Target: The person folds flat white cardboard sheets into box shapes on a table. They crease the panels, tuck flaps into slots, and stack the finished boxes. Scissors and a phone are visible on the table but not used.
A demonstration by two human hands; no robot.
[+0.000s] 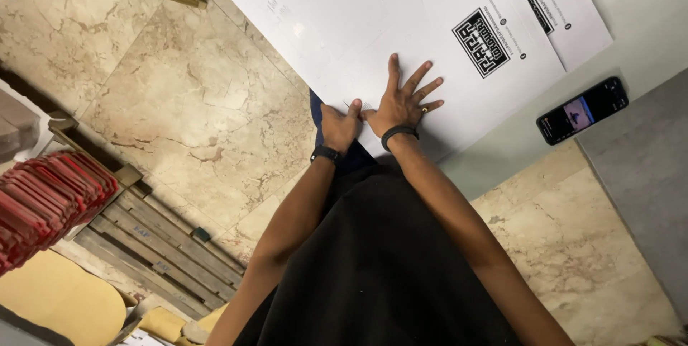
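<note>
Creasing white sheet point(373, 23): right hand point(403, 106) spread flat, left hand point(340, 127) fingers curled, pinching edge. Phone point(582, 111) at three o'clock.

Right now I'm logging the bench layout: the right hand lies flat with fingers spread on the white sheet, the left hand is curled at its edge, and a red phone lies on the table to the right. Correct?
Not quite: the phone is black, with a lit screen, not red. The head view shows it. The rest stands: the right hand lies flat with fingers spread on the white sheet, the left hand is curled at its edge, and the phone lies on the table to the right.
</note>
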